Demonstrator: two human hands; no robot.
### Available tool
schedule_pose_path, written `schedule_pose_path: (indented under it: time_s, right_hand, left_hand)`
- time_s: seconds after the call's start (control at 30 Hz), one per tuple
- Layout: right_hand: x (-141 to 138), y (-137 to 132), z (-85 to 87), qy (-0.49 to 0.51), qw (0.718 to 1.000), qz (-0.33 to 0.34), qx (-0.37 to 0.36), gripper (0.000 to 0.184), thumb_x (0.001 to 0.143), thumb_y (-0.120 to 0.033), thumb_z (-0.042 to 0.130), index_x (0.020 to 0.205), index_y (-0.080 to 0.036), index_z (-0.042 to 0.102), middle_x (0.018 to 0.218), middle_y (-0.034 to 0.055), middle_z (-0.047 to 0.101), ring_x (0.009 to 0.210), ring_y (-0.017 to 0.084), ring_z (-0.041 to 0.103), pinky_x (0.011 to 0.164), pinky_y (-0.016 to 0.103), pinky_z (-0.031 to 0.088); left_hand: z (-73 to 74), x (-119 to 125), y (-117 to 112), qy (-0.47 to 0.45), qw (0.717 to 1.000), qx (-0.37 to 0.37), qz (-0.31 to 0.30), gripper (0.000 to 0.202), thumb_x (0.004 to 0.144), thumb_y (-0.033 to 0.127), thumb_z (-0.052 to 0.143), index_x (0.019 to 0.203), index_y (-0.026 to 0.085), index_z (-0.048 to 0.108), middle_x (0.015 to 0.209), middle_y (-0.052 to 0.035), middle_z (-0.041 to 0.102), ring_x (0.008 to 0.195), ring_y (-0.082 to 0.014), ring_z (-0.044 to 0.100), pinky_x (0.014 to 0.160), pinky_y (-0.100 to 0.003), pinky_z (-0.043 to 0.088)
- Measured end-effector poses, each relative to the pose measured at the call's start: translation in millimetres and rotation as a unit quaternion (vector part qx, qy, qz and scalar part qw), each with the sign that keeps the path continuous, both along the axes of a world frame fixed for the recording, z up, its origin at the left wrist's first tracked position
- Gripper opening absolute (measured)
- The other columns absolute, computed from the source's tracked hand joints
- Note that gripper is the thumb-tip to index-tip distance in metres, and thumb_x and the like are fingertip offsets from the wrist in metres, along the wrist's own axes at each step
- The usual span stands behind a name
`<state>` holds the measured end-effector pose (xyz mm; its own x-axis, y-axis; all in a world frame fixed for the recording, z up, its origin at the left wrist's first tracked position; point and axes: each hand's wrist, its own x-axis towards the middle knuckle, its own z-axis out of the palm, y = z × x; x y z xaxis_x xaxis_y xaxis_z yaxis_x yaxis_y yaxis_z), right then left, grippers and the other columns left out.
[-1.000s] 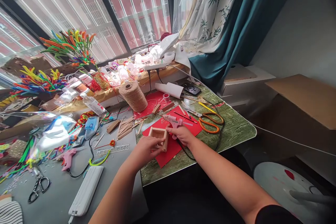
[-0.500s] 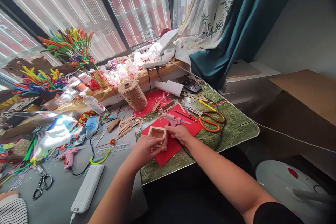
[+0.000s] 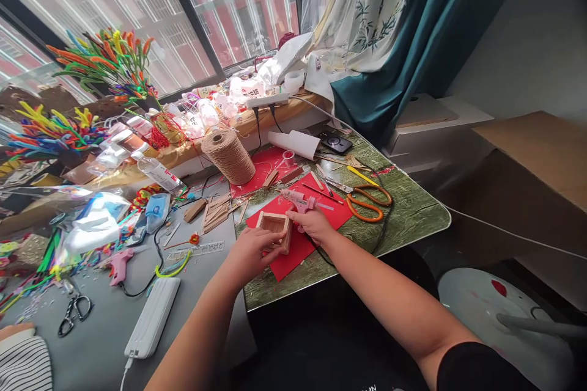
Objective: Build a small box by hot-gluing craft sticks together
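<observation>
A small open wooden box (image 3: pixel 275 227) made of craft sticks rests on a red paper sheet (image 3: pixel 321 214) on the green-topped table (image 3: pixel 408 217). My left hand (image 3: pixel 250 253) grips the box's near side, fingers curled round it. My right hand (image 3: pixel 312 226) is closed round the handle of a pink glue gun (image 3: pixel 298 199), which lies just behind the box with its nozzle pointing left. The gun's black cord runs down past my right wrist.
Orange-handled scissors (image 3: pixel 369 201), loose wooden sticks (image 3: pixel 215 214) and a spool of jute twine (image 3: pixel 228 156) lie close by. A second pink glue gun (image 3: pixel 118 263), black scissors (image 3: pixel 73 311) and a white case (image 3: pixel 153 317) sit left. Another person's striped sleeve (image 3: pixel 21 363) shows bottom left.
Only the camera has shifted a little; both hands keep their hold on the box and the glue gun.
</observation>
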<state>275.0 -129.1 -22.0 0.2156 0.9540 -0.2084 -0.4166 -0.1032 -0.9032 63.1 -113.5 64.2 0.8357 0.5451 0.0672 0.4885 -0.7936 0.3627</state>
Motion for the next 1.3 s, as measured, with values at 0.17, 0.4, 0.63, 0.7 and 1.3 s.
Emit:
schedule_pose_path:
  time_s: [0.17,0.4,0.63,0.7,1.3]
  right_hand:
    - [-0.6,0.0,2.4,-0.009,1.000,-0.001,0.005,0.041,0.067,-0.050,0.089,0.085,-0.020,0.067,0.073,-0.0011,0.062,0.059,0.011,0.047,0.048,0.024,0.034]
    - [1.1,-2.0,8.2,0.042,0.999,0.004,0.004,0.048,0.062,-0.052,0.091,0.089,-0.020,0.067,0.072,-0.0017,0.063,0.055,0.010,0.047,0.046,0.023,0.032]
    - [2.6,1.7,3.8,0.056,0.998,-0.017,0.008,0.051,0.062,-0.055,0.089,0.092,-0.020,0.066,0.081,0.0037,0.071,0.070,0.015,0.063,0.052,0.022,0.039]
    - [2.3,3.0,0.7,0.040,0.999,-0.015,0.014,0.049,0.065,-0.054,0.087,0.094,-0.020,0.066,0.081,0.0037,0.070,0.070,0.015,0.062,0.051,0.021,0.038]
    - [75.3,-20.3,28.9,-0.350,0.933,-0.002,0.078,0.032,0.075,-0.034,0.081,0.107,-0.028,0.079,0.101,0.0059,0.079,0.103,0.030,0.069,0.090,0.039,0.052]
  left_hand:
    - [1.0,-0.1,-3.2,0.009,1.000,0.007,0.007,0.034,0.098,0.042,0.067,0.130,0.031,0.071,0.105,-0.0050,0.079,0.096,-0.0242,0.072,0.084,-0.039,0.047]
    - [3.8,2.4,-7.6,0.004,1.000,-0.006,0.022,0.033,0.096,0.035,0.065,0.128,0.028,0.066,0.107,-0.0042,0.079,0.098,-0.0244,0.072,0.092,-0.042,0.047]
    - [-19.1,14.6,-32.4,-0.141,0.962,0.120,0.201,0.060,0.084,0.050,0.079,0.135,0.028,0.055,0.143,-0.0141,0.059,0.133,-0.0379,0.054,0.113,-0.057,0.038]
    - [-28.7,17.8,-41.1,-0.176,0.940,0.123,0.267,0.093,0.075,0.055,0.086,0.151,0.030,0.040,0.163,-0.0175,0.035,0.149,-0.0421,0.037,0.120,-0.062,0.030]
    - [-44.4,-39.5,0.2,-0.379,0.855,-0.240,0.261,0.087,0.087,0.045,0.077,0.157,0.030,0.028,0.159,-0.0177,0.042,0.136,-0.0311,0.059,0.109,-0.048,0.053]
